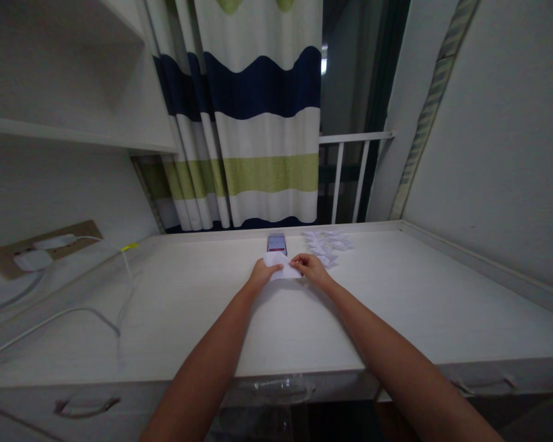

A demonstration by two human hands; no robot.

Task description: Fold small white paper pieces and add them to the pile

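Between my hands, just above the white desk, is a small sheet of white paper [286,270] with a slanted upper right edge. My left hand [262,273] pinches its left side, the thumb lying across the front. At the right corner, my right hand [311,269] grips the paper between thumb and fingertips. Directly behind the paper lies a phone [276,243] with its screen lit, its lower end partly covered. Several folded white paper pieces [325,244] are heaped behind and to the right of my right hand.
A white cable [83,310] runs over the left of the desk [188,319] from plugs [34,258] on the wall. A striped curtain [267,135] and a white railing [350,138] stand behind. Drawer handles [87,407] line the front, and a shelf [74,135] overhangs the left.
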